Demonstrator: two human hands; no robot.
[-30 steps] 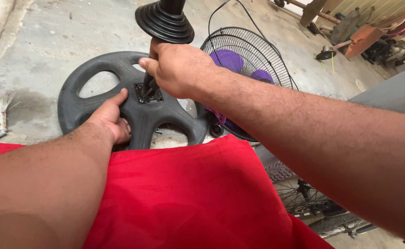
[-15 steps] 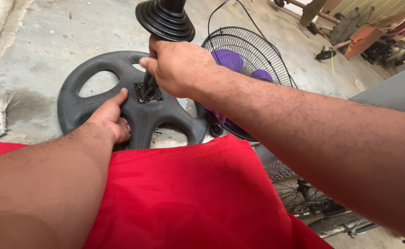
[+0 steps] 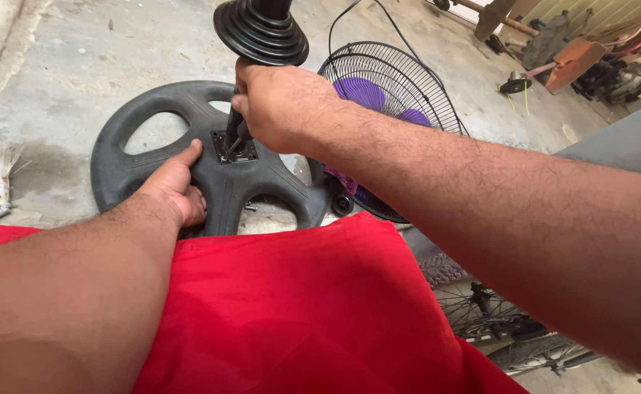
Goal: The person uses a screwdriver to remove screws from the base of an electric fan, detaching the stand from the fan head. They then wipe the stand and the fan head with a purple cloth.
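Note:
A round black fan base [image 3: 127, 171] with three large cut-outs lies flat on the concrete floor. My left hand [image 3: 175, 188] presses down on its near spoke, thumb pointing toward the square metal plate [image 3: 234, 147] at the hub. My right hand [image 3: 285, 107] is wrapped around the black stand pole [image 3: 234, 131], whose lower end sits at that plate. A black ribbed bell-shaped cover [image 3: 260, 33] rides on the pole just above my right hand.
The fan head with a black wire guard [image 3: 408, 80] and purple blades lies on the floor to the right of the base. Red cloth [image 3: 298, 314] covers my lap. A bicycle wheel [image 3: 481, 321] is at lower right. Tools and clutter sit at upper right.
My right hand has shifted slightly right on the pole, and the pole stands a little straighter. My left hand has not moved.

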